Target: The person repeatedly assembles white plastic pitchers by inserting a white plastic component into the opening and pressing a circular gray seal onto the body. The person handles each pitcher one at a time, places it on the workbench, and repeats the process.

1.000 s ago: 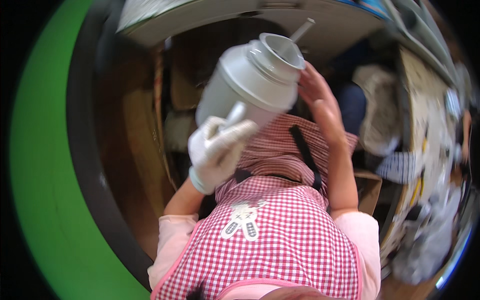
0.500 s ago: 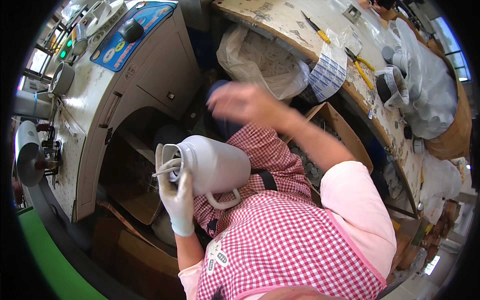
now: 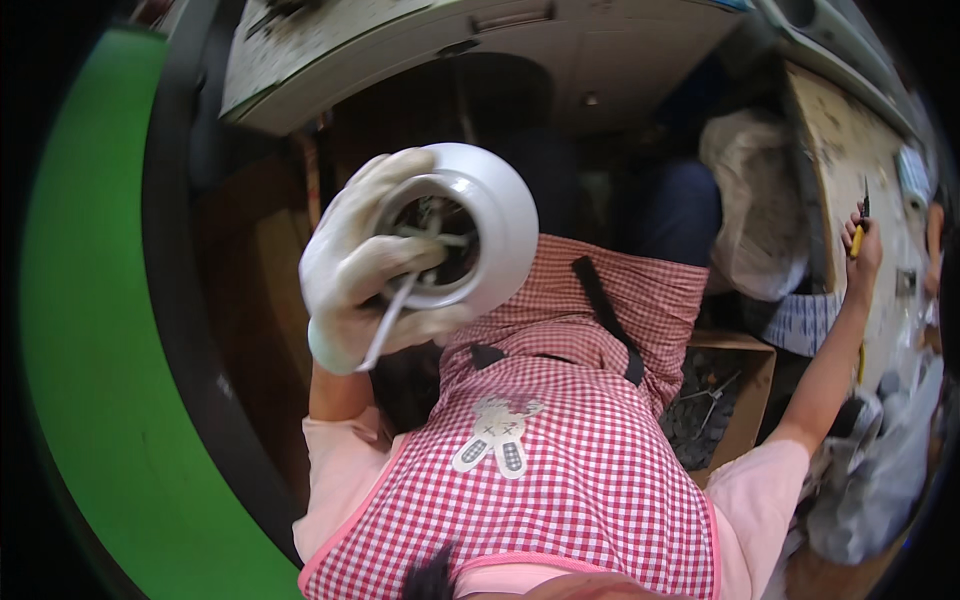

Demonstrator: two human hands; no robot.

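Observation:
My left hand (image 3: pixel 350 275), in a white glove, grips a white metal jug (image 3: pixel 500 215) by its rim, above my lap. The jug's open mouth faces up toward me, with thin metal parts visible inside. A white strip hangs from the rim across the glove. My right hand (image 3: pixel 862 240) is bare and stretched out to the workbench (image 3: pixel 840 140) at the far right. Its fingers are closed around a yellow-handled tool (image 3: pixel 858 238) with a dark tip. I wear a red-and-white checked apron (image 3: pixel 560 460).
A white machine housing (image 3: pixel 480 40) overhangs a dark recess ahead. A crumpled white bag (image 3: pixel 755 200) lies beside the bench. An open cardboard box (image 3: pixel 735 400) of dark bits and pliers sits by my right side. Green floor (image 3: pixel 80 350) is on the left.
The jug has turned so that its mouth faces me, and the gloved hand now grips its rim. My right hand has left the jug and reached out to the bench on the right.

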